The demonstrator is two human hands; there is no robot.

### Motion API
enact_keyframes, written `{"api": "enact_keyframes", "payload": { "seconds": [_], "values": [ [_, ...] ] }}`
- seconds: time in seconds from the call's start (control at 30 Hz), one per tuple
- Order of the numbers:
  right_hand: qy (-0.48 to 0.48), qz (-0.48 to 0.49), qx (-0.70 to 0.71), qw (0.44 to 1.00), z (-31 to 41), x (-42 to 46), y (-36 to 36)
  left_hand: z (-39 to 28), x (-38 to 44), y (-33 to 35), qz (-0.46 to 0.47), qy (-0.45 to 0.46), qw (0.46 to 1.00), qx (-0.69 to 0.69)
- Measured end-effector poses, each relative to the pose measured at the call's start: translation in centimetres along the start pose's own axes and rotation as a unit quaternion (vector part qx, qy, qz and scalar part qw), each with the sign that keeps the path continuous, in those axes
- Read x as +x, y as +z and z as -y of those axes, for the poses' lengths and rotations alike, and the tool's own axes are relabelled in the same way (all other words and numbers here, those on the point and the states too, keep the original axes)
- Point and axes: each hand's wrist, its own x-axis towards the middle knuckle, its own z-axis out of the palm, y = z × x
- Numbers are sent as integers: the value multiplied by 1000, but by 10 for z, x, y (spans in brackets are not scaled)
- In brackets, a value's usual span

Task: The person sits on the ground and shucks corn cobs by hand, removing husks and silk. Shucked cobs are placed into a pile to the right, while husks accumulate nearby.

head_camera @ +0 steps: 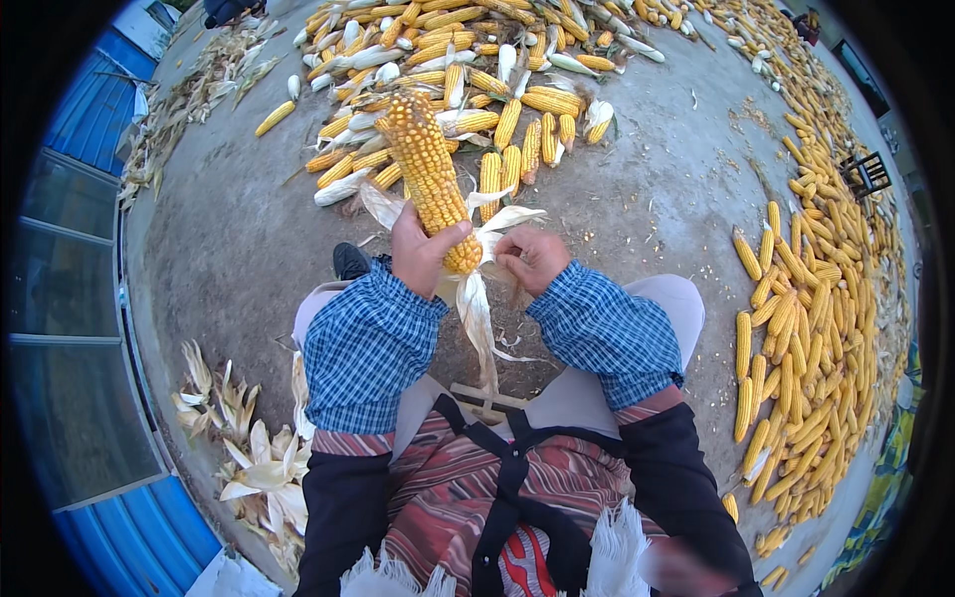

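Note:
My left hand [419, 250] is wrapped around the lower part of a large yellow ear of corn [427, 168]. The ear tilts away from me, its darker tip towards the far pile. Pale dry husk strips [474, 302] are peeled back from its base and spread outwards, one hanging down between my knees. At the right of the base, my right hand [533, 257] has its fingers curled and pinched at the edge of the husk. The fingertips partly hide what they grip.
Ahead lies a pile of corn ears [477, 74], some still in husk. A long heap of bare ears [809, 358] runs along the right, near a dark crate [865, 175]. Loose husks [265, 470] lie at lower left, beside a glazed blue wall [71, 254]. Another person [231, 9] is partly visible at top left.

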Motion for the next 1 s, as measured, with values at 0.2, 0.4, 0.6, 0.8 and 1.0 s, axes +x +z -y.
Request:
{"api": "enact_keyframes", "payload": {
  "seconds": [0.2, 0.4, 0.6, 0.8, 1.0],
  "values": [
    [2, -23, -25, 999, -1, 1, -3, -2, 0, 1, -11, 21, 1000, 8],
    [80, -94, -75, 989, -7, 4, -20, -5, 1, -2, -35, 29, 999, -19],
    [-22, -157, -177, 971, -8, 5, -25, -3, 1, -2, -42, 14, 997, 65],
    [17, -71, 246, 967, 21, -2, -14, 11, -6, 14, 26, 65, 973, 219],
    [57, -48, 379, 922, 15, -3, -7, 20, -12, 31, 92, 150, 879, 443]
  ]
}}
